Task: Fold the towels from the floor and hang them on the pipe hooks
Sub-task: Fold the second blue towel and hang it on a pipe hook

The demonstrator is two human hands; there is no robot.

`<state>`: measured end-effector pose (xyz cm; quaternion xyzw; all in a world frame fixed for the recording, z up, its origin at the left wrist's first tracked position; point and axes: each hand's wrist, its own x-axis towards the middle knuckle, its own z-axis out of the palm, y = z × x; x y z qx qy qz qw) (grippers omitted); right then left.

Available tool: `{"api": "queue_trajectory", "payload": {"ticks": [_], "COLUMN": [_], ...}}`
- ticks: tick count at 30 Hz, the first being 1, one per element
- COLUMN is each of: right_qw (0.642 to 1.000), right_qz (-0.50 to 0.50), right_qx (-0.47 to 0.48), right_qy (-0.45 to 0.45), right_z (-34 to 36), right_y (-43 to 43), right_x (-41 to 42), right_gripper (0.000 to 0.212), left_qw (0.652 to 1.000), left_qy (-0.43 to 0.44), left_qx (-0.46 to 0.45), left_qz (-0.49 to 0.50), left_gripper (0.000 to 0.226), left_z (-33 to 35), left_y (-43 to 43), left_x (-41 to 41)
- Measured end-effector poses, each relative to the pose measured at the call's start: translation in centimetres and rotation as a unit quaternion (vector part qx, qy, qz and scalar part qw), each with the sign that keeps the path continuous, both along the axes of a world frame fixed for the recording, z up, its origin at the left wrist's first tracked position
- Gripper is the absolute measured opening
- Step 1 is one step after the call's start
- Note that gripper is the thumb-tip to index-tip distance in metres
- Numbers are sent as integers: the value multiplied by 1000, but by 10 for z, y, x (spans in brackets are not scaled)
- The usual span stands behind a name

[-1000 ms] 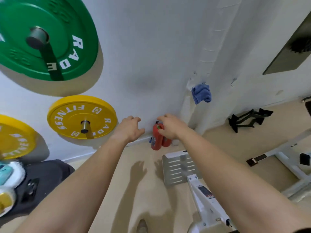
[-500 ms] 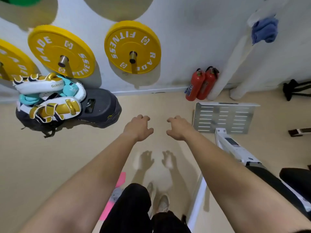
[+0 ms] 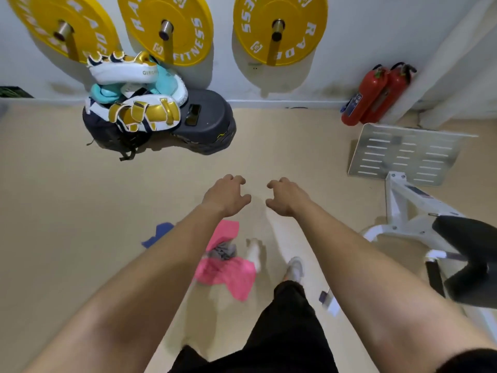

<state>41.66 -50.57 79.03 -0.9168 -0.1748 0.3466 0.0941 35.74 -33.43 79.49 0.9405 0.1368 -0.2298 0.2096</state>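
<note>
Both hands reach forward over the floor (image 3: pixel 67 211), side by side with a small gap between them. The left hand (image 3: pixel 227 196) and right hand (image 3: pixel 287 196) hang with loosely curled fingers and hold nothing.

The towels lie on the floor, below and nearer than the left hand. A pink towel (image 3: pixel 228 273) is crumpled there, partly hidden by the left forearm, and a grey towel (image 3: pixel 223 251) is bunched on top of it. A blue towel (image 3: pixel 157 234) shows just to the left of that forearm. None of them touches a hand.

The person's white shoes (image 3: pixel 295 267) stand just beside the pink towel, under the right forearm.

Beyond the hands, three yellow plates (image 3: pixel 279 28) hang on the wall. Ahead and to the left of the left hand, padded gear (image 3: pixel 142 114) is piled on a dark step with a phone (image 3: pixel 193 114) on it. Ahead and to the right of the right hand stand two red extinguishers (image 3: pixel 376 95), with a slotted metal plate (image 3: pixel 406 154) in front of them.
</note>
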Motion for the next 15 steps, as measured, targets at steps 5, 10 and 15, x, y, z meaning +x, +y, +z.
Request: {"api": "queue_trajectory", "payload": {"ticks": [5,10,15], "right_qw": [999,996,988], "right_qz": [22,75,145], "right_qx": [-14,-11,0], "right_qy": [19,41,60], "right_z": [-41,-79,-121], "right_y": [83,171,239], "right_x": [-110,-202,-246], "right_gripper": [57,57,56], "left_qw": [1000,997,986], "left_qy": [24,53,75], "left_qx": [-11,-7,-22], "left_qz": [11,64,146], "left_gripper": [55,49,42], "left_z": [-40,-76,-122], "left_y": [93,187,243], "left_x": [-122,-240,-315]}}
